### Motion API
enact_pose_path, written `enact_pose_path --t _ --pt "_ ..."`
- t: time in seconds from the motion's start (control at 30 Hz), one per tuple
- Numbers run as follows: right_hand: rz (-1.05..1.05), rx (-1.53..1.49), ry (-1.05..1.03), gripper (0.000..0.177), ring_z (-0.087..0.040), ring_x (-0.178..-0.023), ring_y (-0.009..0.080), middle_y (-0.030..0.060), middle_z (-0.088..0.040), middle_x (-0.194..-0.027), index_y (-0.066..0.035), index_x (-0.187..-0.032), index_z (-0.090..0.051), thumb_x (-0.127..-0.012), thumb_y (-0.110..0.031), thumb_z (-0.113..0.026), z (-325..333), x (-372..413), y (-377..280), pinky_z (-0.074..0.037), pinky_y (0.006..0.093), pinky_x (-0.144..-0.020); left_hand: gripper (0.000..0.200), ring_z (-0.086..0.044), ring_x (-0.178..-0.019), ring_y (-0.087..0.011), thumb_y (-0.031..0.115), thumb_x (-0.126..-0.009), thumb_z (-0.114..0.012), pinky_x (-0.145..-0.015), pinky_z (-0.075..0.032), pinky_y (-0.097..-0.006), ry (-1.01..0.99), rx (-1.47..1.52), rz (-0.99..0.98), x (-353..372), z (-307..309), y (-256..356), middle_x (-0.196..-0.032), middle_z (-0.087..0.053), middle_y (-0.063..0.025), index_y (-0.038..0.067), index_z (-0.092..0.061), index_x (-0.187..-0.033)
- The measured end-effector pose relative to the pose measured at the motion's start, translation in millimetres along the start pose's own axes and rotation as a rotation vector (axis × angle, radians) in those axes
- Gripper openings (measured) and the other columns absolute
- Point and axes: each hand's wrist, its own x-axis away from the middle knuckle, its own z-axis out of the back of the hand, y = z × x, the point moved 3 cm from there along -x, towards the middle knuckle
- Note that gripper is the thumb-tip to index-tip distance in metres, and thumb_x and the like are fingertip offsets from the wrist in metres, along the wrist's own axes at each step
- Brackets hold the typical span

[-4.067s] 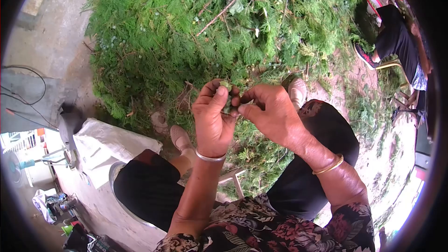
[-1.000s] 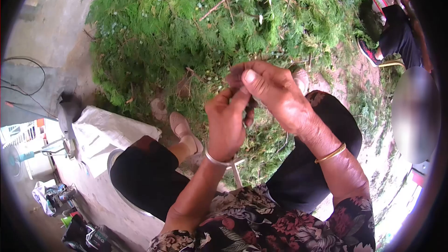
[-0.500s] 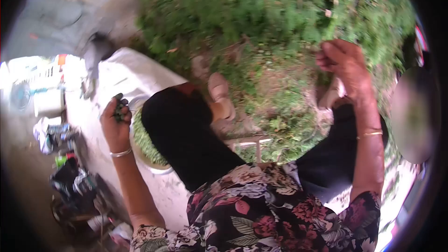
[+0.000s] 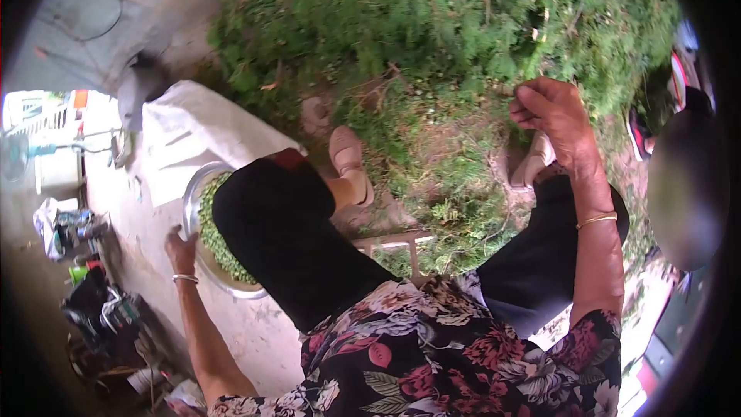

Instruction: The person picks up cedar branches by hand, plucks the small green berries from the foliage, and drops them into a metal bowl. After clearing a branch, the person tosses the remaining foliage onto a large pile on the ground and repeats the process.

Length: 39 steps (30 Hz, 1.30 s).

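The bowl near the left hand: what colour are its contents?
Green pickings in a silvery bowl, head view.

1. We wear a dark floral blouse (image 4: 463,355) with red and pink blooms.
2. We wear black trousers (image 4: 285,224) and beige shoes (image 4: 349,162).
3. A silver bangle (image 4: 185,279) sits just behind our left hand (image 4: 181,249), and a gold bangle (image 4: 596,221) sits well behind our right hand (image 4: 549,112).

The black trouser leg (image 4: 270,216) is covering much of the metal bowl (image 4: 187,202) and its greens (image 4: 210,230). The left hand (image 4: 181,251), at the bowl's rim, is showing too small and dim to read its fingers. The right hand (image 4: 552,112) is sitting curled into a fist, hiding anything inside. A blur (image 4: 687,185) is masking the person on the right, and the dark lens edge is cutting off the pile of cuttings (image 4: 432,15).
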Motion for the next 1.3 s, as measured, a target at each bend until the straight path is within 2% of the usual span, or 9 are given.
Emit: enact_pose_path --t 0.07,0.17,0.27,0.43,0.53,0.6,0.93,1.03,1.3 --pt "-0.027 0.027 -0.007 0.027 -0.062 -0.073 0.0161 0.0086 -0.064 -0.081 0.003 -0.097 -0.060 -0.088 -0.022 -0.060 0.9 3.2 -3.0 -0.051 0.0287 -0.068 0.039 -0.061 -0.085 -0.0320 0.015 -0.068 -0.071 -0.078 -0.048 -0.0387 -0.213 0.049 0.177 -55.2 48.7 103.9 -0.089 -0.064 -0.0213 -0.008 -0.062 -0.099" --pt "0.090 0.564 -0.255 0.029 -0.062 -0.074 0.0218 0.0139 -0.064 -0.081 0.004 -0.098 -0.058 -0.082 -0.019 -0.065 -0.9 15.6 -2.7 -0.049 0.0310 -0.068 0.033 -0.063 -0.092 -0.0217 0.009 -0.075 -0.064 -0.084 -0.048 -0.0316 -0.274 0.724 -0.231 -101.4 88.5 303.9 -0.095 -0.067 -0.0149 -0.005 -0.062 -0.105" --pt "0.152 0.941 -0.452 0.035 -0.061 -0.080 0.0294 0.0182 -0.061 -0.083 0.003 -0.104 -0.055 -0.080 -0.020 -0.067 -11.4 38.2 7.3 -0.046 0.0399 -0.082 0.032 -0.063 -0.080 -0.0280 0.014 -0.073 -0.069 -0.073 -0.048 -0.0360 -0.364 0.552 -0.698 -124.0 35.2 413.1 -0.086 -0.064 -0.0176 -0.001 -0.063 -0.101" --pt "0.179 1.152 -0.587 0.041 -0.058 -0.087 0.0325 0.0183 -0.057 -0.088 0.004 -0.111 -0.050 -0.080 -0.018 -0.065 -17.3 53.0 15.9 -0.036 0.0494 -0.092 0.022 -0.062 -0.073 -0.0361 0.008 -0.070 -0.064 -0.069 -0.050 -0.0407 -0.499 0.624 -0.966 -78.9 -105.6 547.6 -0.083 -0.065 -0.0189 0.000 -0.065 -0.090" --pt "0.177 1.230 -0.593 0.041 -0.056 -0.090 0.0342 0.0186 -0.055 -0.089 0.006 -0.112 -0.050 -0.079 -0.015 -0.064 -12.6 52.1 22.0 -0.038 0.0496 -0.091 0.012 -0.061 -0.068 -0.0359 0.007 -0.073 -0.062 -0.066 -0.051 -0.0409 -0.515 0.739 -0.847 -44.5 -181.3 583.4 -0.076 -0.065 -0.0186 0.000 -0.067 -0.080" --pt "0.310 1.103 -0.517 0.031 -0.058 -0.078 0.0288 0.0155 -0.057 -0.078 0.009 -0.099 -0.056 -0.072 -0.007 -0.058 -11.3 53.9 25.7 -0.043 0.0463 -0.080 0.009 -0.061 -0.065 -0.0364 0.007 -0.075 -0.061 -0.064 -0.051 -0.0428 -0.670 0.797 -0.419 -31.6 -220.8 588.6 -0.074 -0.065 -0.0193 0.000 -0.067 -0.074" --pt "0.254 1.032 -0.520 0.036 -0.060 -0.089 0.0359 0.0230 -0.059 -0.091 0.007 -0.107 -0.056 -0.076 -0.010 -0.057 -11.2 51.1 27.1 -0.047 0.0479 -0.083 0.006 -0.059 -0.051 -0.0206 0.002 -0.073 -0.065 -0.050 -0.047 -0.0346 -0.433 0.670 -0.341 -12.1 -316.5 585.2 -0.066 -0.063 -0.0159 -0.003 -0.064 -0.074" --pt "0.285 1.026 -0.531 0.036 -0.060 -0.090 0.0363 0.0231 -0.059 -0.091 0.008 -0.107 -0.056 -0.076 -0.010 -0.056 -12.8 51.5 23.5 -0.047 0.0485 -0.083 0.008 -0.055 -0.047 -0.0198 -0.001 -0.072 -0.059 -0.049 -0.047 -0.0354 -0.494 0.940 -0.022 -17.9 -323.0 563.8 -0.064 -0.061 -0.0139 -0.002 -0.065 -0.076" --pt "0.240 0.988 -0.553 0.037 -0.059 -0.090 0.0369 0.0243 -0.059 -0.093 0.008 -0.108 -0.056 -0.075 -0.010 -0.056 -17.2 49.2 25.9 -0.046 0.0489 -0.084 0.018 -0.063 -0.063 -0.0319 0.013 -0.072 -0.067 -0.064 -0.050 -0.0396 -0.417 0.603 -0.405 -25.1 -259.2 621.5 -0.073 -0.065 -0.0187 0.000 -0.068 -0.085"
